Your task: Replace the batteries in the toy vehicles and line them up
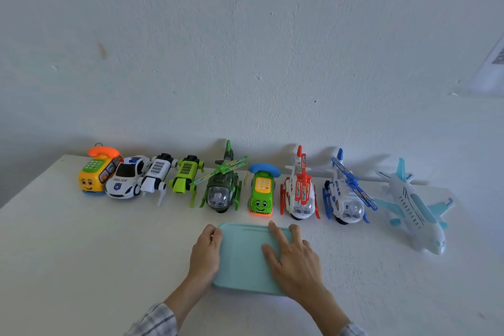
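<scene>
Toys (261, 194) line up beyond hands: left (206, 251) grips tray (242, 259) (right (293, 256) flat).

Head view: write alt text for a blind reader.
Both hands rest on a teal tray on a white table: left hand at its left edge, right hand flat on top. Behind it, nine toys line the wall.
</scene>
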`<state>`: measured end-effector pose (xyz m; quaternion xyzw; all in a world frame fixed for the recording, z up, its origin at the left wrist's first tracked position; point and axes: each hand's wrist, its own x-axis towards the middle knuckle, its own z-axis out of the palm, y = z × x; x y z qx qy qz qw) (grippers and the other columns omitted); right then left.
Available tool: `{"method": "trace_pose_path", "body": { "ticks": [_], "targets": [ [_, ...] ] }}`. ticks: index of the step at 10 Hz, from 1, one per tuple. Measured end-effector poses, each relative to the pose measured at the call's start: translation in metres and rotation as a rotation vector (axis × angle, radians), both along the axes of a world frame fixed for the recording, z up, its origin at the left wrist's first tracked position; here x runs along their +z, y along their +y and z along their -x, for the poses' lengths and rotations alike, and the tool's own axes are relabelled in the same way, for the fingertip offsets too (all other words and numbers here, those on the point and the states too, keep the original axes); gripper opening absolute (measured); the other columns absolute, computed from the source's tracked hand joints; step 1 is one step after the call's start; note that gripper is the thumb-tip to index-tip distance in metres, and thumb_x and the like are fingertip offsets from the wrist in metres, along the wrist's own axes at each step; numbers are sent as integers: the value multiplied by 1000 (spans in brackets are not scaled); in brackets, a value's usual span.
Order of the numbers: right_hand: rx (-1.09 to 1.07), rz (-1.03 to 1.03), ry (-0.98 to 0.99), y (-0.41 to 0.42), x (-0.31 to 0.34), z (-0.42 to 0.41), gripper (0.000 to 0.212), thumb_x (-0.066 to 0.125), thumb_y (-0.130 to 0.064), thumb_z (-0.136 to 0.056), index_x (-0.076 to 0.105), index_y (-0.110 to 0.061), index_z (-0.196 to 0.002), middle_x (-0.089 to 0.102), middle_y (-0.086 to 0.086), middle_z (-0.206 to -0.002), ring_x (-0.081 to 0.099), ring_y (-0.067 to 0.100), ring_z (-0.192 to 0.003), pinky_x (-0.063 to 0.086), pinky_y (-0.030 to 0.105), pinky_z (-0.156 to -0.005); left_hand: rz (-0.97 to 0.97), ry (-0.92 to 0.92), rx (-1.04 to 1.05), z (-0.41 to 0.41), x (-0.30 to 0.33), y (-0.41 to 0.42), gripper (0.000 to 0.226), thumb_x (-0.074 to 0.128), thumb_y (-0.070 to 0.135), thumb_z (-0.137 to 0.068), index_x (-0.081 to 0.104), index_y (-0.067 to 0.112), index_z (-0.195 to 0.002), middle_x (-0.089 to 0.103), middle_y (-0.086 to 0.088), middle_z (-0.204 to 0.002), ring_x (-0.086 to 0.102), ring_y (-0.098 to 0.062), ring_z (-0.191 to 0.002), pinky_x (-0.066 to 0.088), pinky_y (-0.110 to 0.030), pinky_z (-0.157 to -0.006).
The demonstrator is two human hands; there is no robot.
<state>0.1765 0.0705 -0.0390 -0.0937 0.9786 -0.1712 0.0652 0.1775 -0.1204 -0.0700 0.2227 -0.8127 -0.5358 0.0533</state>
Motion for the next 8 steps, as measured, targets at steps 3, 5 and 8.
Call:
{"method": "trace_pose_path", "body": {
  "ticks": [3,5,8],
  "targets": [
    [60,29,-31,6,-2,4,65,30,-71,-88,18,-41,-145,26,6,-141,54,29,-111,46,35,-90,-108,-26,50,-2,1,2,34,43,43,-86,44,12,-71,52,-6,-69,48,-23,-65,35,-35,-62],
    [112,32,-69,15,1,2,65,30,-68,-90,15,-41,-147,22,4,-145,52,29,-115,46,36,-90,-20,-12,63,-14,2,8,33,42,29,-100,44,13,-70,54,-6,-72,49,-25,-70,32,-35,-61],
    [62,138,-149,24,5,-4,71,35,-65,-91,12,-32,-150,12,8,-151,41,35,-127,40,42,-100,-60,-12,50,-19,4,6,31,43,34,-100,58,12,-85,63,-9,-93,57,-27,-90,41,-36,-75]
  ]
}}
